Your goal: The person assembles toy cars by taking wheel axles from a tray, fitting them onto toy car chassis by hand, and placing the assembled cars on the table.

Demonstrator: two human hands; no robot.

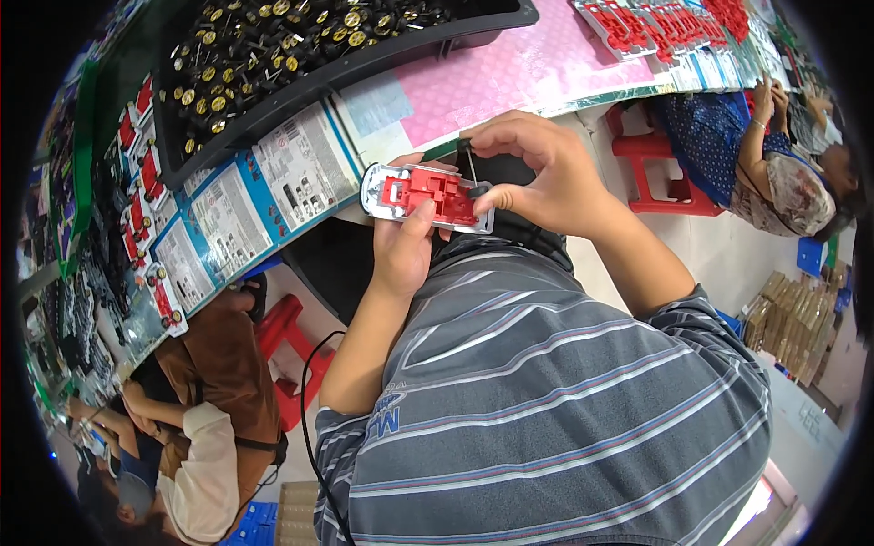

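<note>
In front of my body, my left hand (401,253) is closed around a toy car body (426,195), white-rimmed with its red underside facing up. The thumb presses on the red part and the other fingers pass beneath the car. My right hand (551,173) pinches a wheel axle (472,170), a thin metal rod with a black wheel at each end, between thumb and forefinger. That axle lies across the car's right end. Whether it is seated in the red part I cannot tell.
A black tray (314,98) heaped with black wheels with yellow hubs stands on the table ahead. Beside it lies a pink mat (482,86). Red-and-white car bodies (628,32) fill the far right; more cars (139,214) line the left. People sit on both sides near red stools (651,164).
</note>
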